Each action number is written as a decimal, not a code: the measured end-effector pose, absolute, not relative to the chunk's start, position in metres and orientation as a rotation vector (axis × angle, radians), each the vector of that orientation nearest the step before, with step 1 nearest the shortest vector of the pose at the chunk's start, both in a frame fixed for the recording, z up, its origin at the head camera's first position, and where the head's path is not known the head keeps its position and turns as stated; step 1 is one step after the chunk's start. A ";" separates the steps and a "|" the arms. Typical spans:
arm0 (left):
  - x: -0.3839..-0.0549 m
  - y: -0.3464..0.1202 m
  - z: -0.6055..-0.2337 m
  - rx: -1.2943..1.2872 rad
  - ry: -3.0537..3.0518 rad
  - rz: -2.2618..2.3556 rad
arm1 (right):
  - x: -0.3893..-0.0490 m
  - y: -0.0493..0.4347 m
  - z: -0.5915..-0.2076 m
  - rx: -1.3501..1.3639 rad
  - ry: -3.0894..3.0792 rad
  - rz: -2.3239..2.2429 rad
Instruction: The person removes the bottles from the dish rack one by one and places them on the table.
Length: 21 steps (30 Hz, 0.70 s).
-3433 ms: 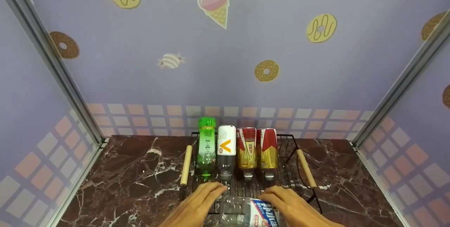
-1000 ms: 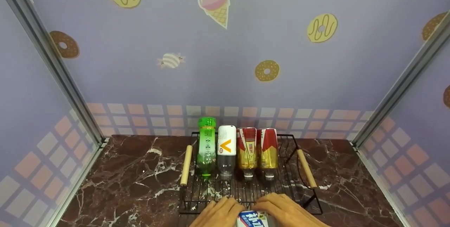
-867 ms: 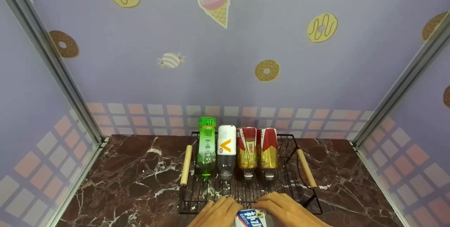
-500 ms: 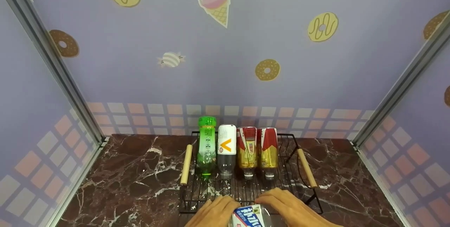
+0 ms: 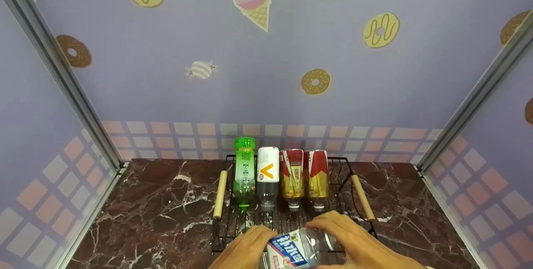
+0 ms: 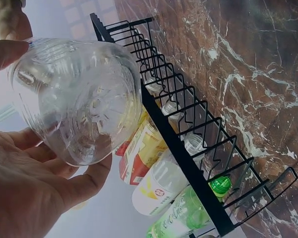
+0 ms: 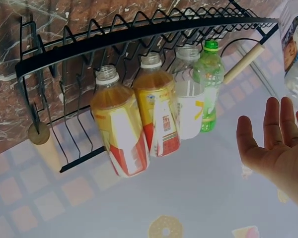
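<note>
A clear plastic bottle [image 5: 289,249] with a blue, white and red label is held on its side, tilted, in front of the rack's near edge. My left hand [image 5: 245,247] grips its base end; in the left wrist view the clear base [image 6: 82,104] shows between thumb and fingers. My right hand [image 5: 354,242] is at the other end, its fingers spread and loosely bent; the right wrist view shows the fingertips [image 7: 272,106] just beside the bottle, and contact is hard to tell. Behind, a black wire rack [image 5: 339,215] carries several bottles lying in a row.
On the rack lie a green bottle [image 5: 245,173], a white-labelled bottle [image 5: 267,169] and two red-and-yellow bottles, one on the left [image 5: 292,175] and one on the right [image 5: 318,175]. Wooden handles stand at its left [image 5: 220,194] and right [image 5: 363,198]. The marble-patterned table [image 5: 166,206] meets purple walls behind and beside.
The bottle has risen into fuller view and turned, its label now toward the left hand. My right hand has moved up and right, its fingers spreading. The rack's bottles stay put.
</note>
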<state>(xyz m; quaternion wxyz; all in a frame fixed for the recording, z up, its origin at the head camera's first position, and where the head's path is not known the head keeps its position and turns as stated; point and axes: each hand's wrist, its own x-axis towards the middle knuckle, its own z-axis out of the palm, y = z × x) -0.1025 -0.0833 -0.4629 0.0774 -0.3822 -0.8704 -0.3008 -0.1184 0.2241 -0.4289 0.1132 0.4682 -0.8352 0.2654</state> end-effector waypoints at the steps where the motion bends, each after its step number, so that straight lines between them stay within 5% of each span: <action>1: -0.102 -0.084 -0.463 -1.136 -2.599 -0.901 | -0.119 0.224 -0.429 1.372 -2.433 0.775; 21: -0.108 -0.106 -0.452 -0.880 -2.571 -1.236 | -0.133 0.237 -0.433 1.120 -2.629 0.921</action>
